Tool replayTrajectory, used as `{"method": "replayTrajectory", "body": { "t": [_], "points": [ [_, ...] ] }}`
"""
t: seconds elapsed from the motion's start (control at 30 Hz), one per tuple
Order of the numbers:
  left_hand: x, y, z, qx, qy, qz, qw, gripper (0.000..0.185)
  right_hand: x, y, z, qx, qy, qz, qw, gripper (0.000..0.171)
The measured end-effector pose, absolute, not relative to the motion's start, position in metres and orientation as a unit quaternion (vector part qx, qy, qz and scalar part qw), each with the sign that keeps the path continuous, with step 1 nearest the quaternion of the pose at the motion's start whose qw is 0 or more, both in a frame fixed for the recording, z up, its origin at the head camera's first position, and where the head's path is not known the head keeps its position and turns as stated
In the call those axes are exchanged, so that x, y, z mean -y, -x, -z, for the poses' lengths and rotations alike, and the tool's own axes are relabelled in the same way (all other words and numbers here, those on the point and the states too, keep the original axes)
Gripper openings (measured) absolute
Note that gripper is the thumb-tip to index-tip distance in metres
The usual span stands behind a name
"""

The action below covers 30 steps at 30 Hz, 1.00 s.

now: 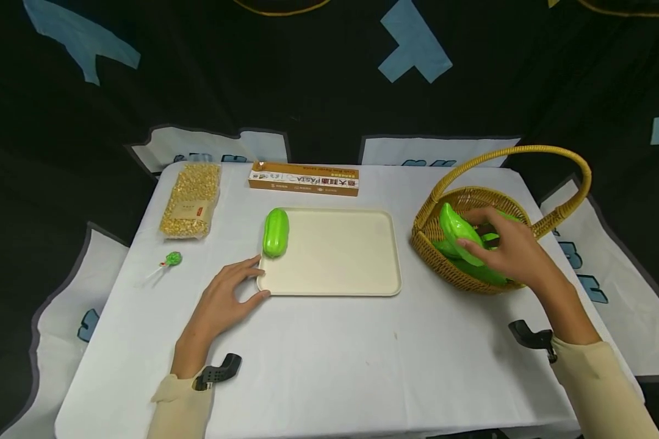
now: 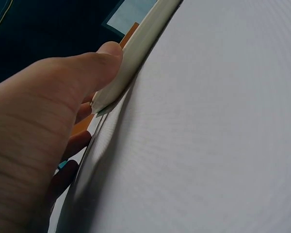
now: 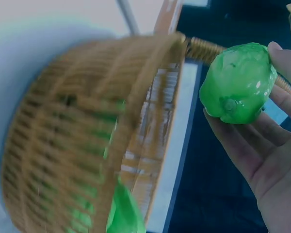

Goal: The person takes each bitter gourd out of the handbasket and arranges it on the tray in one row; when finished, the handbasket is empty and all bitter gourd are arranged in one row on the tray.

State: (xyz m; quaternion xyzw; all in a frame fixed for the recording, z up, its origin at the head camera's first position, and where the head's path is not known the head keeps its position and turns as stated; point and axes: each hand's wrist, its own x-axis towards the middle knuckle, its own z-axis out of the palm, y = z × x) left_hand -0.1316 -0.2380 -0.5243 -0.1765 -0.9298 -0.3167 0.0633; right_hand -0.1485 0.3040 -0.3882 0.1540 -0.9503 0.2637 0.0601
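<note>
- Head view: the right hand [image 1: 507, 247] is curled around a green toy vegetable [image 1: 457, 230] and holds it just above the wicker basket [image 1: 434, 235], which stands on the desk [image 1: 329, 347] at about 3 o'clock from the tray.
- Right wrist view: the same green toy vegetable [image 3: 238, 83] sits in the fingers [image 3: 242, 145], its stem end facing the camera, beside and outside the basket rim [image 3: 177, 53]. More green pieces [image 3: 123, 213] lie inside the basket.
- In the head view the held piece's long axis runs roughly from 11 o'clock down to 5 o'clock, tilted over the basket's near side.
- The left hand [image 1: 227, 302] rests on the desk at the near-left corner of the cream tray [image 1: 335, 268], at about 7 o'clock from the tray's middle. Left wrist view shows the thumb [image 2: 94, 65] pressed onto the tray edge [image 2: 131, 58] and fingers below it, so this hand pinches the rim.
- A second green toy vegetable [image 1: 276, 232] lies on the tray's left edge, long axis pointing 12 to 6 o'clock, just beyond the left hand.
- The tray's bare middle lies at about 9 o'clock from the right hand, between the two hands; the right hand alone carries a piece.
- A pasta box [image 1: 304, 179] lies at 12 o'clock behind the tray, a bag of kernels [image 1: 191, 199] at 10 o'clock, and a small green lollipop [image 1: 170, 260] at 9 o'clock.
</note>
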Motion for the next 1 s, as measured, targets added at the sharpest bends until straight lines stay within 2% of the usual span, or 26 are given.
{"method": "replayTrajectory", "body": {
  "t": [0.23, 0.53, 1.0],
  "points": [
    [0.239, 0.132, 0.524, 0.928, 0.182, 0.318, 0.069, 0.046, -0.272, 0.139, 0.394, 0.933, -0.189, -0.299, 0.072, 0.053],
    [0.239, 0.131, 0.526, 0.929, 0.181, 0.317, 0.066, 0.046, -0.231, 0.151, 0.411, 0.913, -0.223, -0.337, 0.051, 0.048],
    [0.238, 0.130, 0.523, 0.932, 0.174, 0.311, 0.061, 0.046, -0.174, 0.186, 0.433, 0.922, -0.180, -0.343, 0.007, 0.056]
  ]
}}
